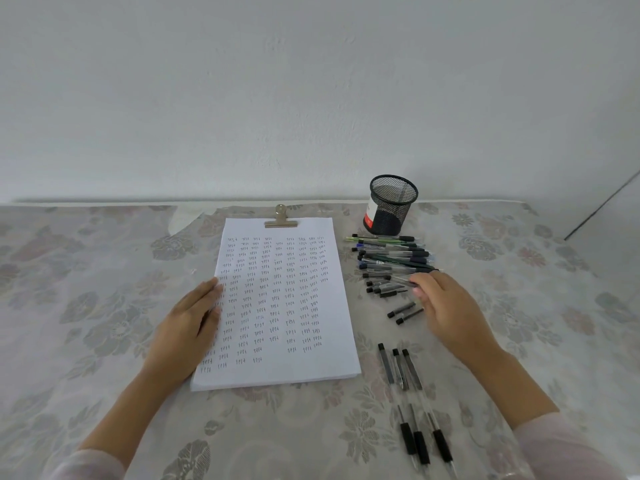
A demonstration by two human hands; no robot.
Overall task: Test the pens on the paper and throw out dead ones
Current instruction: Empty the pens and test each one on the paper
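A white sheet of paper (277, 327), covered with rows of small pen marks, lies under a metal clip (281, 218). My left hand (188, 327) rests flat on the paper's left edge, fingers straight. To the right of the paper lies a pile of several pens (391, 258). My right hand (446, 306) reaches into the near side of that pile, its fingertips touching a clear pen (401, 280); whether the fingers grip it I cannot tell. Two pens (403, 312) lie just left of that hand. Three pens (412, 403) lie side by side nearer to me.
An empty black mesh cup (391, 206) with a red and white label stands behind the pen pile, near the wall. A flowered cloth (104, 289) covers the table. A white wall rises right behind the table's far edge.
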